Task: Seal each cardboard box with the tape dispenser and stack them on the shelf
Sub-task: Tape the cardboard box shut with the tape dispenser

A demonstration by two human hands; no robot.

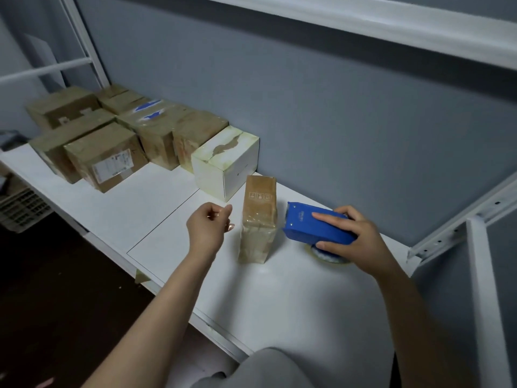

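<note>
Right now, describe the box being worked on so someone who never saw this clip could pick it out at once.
On the white shelf against the grey wall, look between the left hand and the right hand holding the blue tape dispenser. The narrow brown box stands there on end, alone; the other boxes are squatter and grouped further left.

Head view, close, angled down over the white shelf (173, 197).
</note>
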